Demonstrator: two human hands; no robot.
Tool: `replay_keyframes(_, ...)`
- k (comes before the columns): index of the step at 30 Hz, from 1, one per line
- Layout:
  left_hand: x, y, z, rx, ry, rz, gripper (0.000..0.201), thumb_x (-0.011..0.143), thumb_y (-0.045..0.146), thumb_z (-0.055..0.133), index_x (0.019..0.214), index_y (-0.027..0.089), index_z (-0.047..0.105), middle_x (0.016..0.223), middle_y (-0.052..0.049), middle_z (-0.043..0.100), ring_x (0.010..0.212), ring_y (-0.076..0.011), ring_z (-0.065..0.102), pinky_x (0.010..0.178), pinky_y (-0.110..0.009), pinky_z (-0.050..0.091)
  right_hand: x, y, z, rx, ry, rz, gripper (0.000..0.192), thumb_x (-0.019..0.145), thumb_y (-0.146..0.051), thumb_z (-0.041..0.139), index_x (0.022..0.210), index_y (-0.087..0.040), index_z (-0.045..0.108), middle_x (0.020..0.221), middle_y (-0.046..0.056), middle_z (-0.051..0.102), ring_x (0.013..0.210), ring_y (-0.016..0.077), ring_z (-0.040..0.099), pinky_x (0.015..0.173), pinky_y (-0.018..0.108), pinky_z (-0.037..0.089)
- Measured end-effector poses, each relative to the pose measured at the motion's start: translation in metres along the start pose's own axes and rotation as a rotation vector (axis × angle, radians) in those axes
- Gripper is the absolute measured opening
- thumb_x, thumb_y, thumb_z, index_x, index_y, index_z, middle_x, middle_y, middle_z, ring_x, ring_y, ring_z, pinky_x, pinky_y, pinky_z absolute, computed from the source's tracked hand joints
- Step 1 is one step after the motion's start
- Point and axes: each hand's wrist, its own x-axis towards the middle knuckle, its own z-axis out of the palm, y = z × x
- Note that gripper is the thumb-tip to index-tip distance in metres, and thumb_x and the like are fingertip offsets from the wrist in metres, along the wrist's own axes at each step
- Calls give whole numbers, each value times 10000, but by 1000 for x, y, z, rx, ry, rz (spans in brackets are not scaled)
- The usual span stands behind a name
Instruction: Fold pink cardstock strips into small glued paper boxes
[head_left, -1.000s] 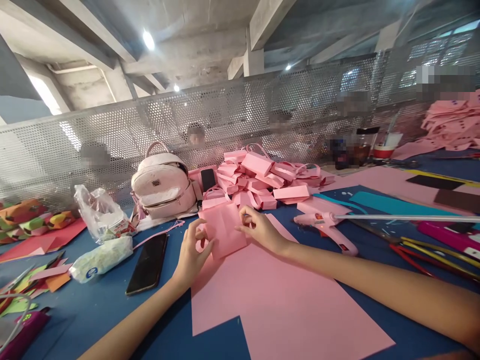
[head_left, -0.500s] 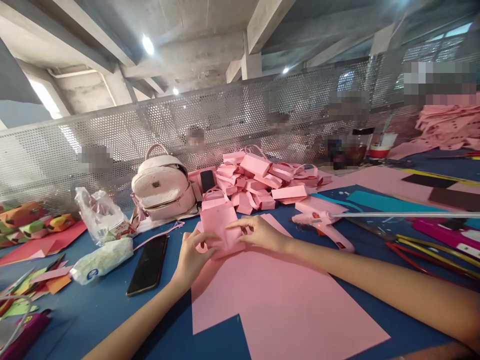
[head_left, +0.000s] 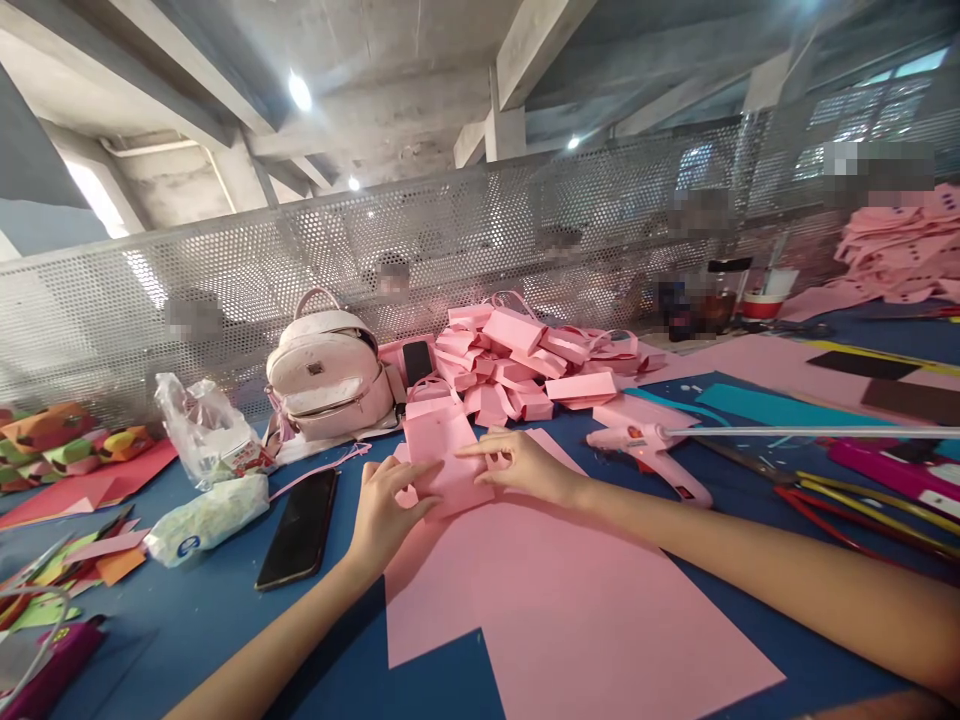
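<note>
A small pink paper bag (head_left: 442, 440) with a paper strip handle at its top stands between my two hands. My left hand (head_left: 386, 508) grips its lower left edge between thumb and fingers. On the right side, my right hand (head_left: 529, 470) pinches the bag's edge with thumb and forefinger. Under the bag lies a large pink paper sheet (head_left: 577, 590) with a notch cut from its near left side. Behind it rises a heap of folded pink paper bags (head_left: 517, 350).
A pink hot glue gun (head_left: 652, 455) lies to the right, near pliers (head_left: 795, 490) with red and yellow handles. Left of my hands are a black phone (head_left: 298, 530), a tissue pack (head_left: 206, 520) and a pale backpack (head_left: 326, 375). A perforated metal screen (head_left: 480, 230) stands behind.
The view has shifted very slightly. Both hands stay on the pink paper bag, with the left fingers a little closer together over its edge.
</note>
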Motion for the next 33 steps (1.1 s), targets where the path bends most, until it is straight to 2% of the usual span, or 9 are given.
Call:
replay_keyframes(5, -1, -3, 0, 131, 45, 147, 317, 811, 325, 760, 1122, 297, 708, 788, 1, 704, 783, -201, 563, 774, -361, 335, -1, 1, -1, -113, 20, -85, 318, 781, -261, 772, 1097, -233, 760, 838, 45, 668, 860, 214, 552, 812, 323, 445)
replay_keyframes(9, -3, -2, -1, 171, 85, 187, 243, 815, 342, 757, 1056, 313, 732, 784, 3, 671, 782, -197, 566, 773, -354, 326, 0, 1, -1, -84, 5, -89, 255, 808, -257, 739, 1059, -226, 772, 806, 33, 654, 858, 206, 557, 807, 308, 444)
replay_keyframes(15, -3, -3, -2, 178, 115, 188, 203, 807, 336, 760, 1009, 322, 755, 980, -27, 656, 862, -218, 566, 821, -378, 342, 0, 1, -1, -107, -18, -89, 201, 819, -248, 718, 1004, -208, 786, 789, 35, 659, 865, 211, 558, 783, 298, 449)
replay_keyframes(24, -5, -2, -1, 155, 148, 173, 115, 815, 360, 740, 921, 338, 782, 1223, -56, 595, 902, -235, 521, 826, -408, 406, -3, -5, -6, -190, -40, -136, 165, 845, -280, 715, 992, -254, 786, 938, 62, 640, 928, 212, 568, 794, 289, 485)
replay_keyframes(28, -6, 2, -2, 187, 147, 185, 85, 815, 365, 735, 878, 338, 786, 1310, -55, 560, 966, -268, 517, 850, -447, 420, -3, -6, -7, -233, -87, -145, 175, 882, -299, 677, 1019, -260, 779, 942, 55, 653, 914, 204, 569, 789, 282, 477)
replay_keyframes(33, -7, 5, -3, 264, 176, 237, 59, 820, 347, 729, 824, 331, 786, 1365, -68, 547, 1125, -337, 476, 883, -495, 407, -3, -7, -7, -295, -78, -198, 165, 916, -311, 637, 970, -241, 776, 931, 52, 672, 900, 204, 564, 784, 288, 455)
